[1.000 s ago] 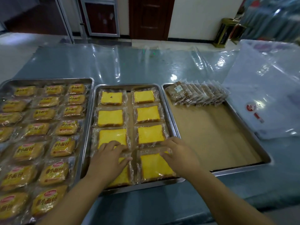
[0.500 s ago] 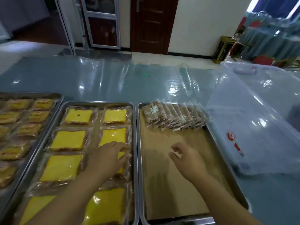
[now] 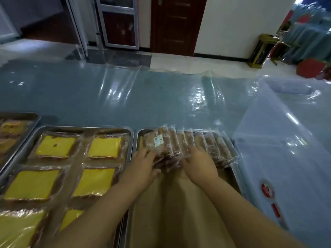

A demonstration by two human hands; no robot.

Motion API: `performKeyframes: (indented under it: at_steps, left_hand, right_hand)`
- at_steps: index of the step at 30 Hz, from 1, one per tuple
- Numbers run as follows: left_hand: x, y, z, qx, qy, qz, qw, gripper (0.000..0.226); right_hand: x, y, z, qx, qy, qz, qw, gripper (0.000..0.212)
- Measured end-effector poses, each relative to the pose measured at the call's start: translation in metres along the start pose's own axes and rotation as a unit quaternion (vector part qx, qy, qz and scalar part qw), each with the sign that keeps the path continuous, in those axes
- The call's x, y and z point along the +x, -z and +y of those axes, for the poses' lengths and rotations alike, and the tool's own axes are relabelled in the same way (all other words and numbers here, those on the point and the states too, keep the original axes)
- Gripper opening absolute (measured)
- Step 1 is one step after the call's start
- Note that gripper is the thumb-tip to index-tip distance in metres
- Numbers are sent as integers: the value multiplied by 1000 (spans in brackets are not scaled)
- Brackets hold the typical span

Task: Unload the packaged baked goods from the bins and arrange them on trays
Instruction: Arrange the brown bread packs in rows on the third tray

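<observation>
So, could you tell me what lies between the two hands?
In the head view, the near ends of the brown packets lie between the left hand and the right hand.

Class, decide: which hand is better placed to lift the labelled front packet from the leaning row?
Left, probably. The left hand touches the left end of the packet row, beside the labelled packet; the right hand rests at the row's middle, farther away.

Both forearms (image 3: 100, 212) show bare up to the near edge. The left hand (image 3: 143, 165) and right hand (image 3: 198, 163) are bare too.
</observation>
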State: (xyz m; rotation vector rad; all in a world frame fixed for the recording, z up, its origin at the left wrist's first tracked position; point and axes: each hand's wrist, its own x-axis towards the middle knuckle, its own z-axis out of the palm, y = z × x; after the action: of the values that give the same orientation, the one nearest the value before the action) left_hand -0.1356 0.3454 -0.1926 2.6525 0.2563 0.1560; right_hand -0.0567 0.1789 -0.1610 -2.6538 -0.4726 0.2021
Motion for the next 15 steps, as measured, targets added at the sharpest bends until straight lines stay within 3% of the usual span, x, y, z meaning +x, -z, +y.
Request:
performKeyframes:
  at_steps: [4,7,11,15]
  left_hand:
    - [33,-16,-4,-30,6,-48,998,73]
    - [40,-26,-9,-29,2,-60,998,74]
    - [42,-28,-16,-60,-15,-39,997,63]
    - [29,-16,-13,-91,-21,-24,995,50]
  right_hand:
    - [18,-9,2,-50,-3,-17,999,21]
    - [22,-18,4,-49,-12,-15,999,16]
    - [20,-21,6,34,-38,18,999,8]
    - [8,-15,10,169,-88,38,981,14]
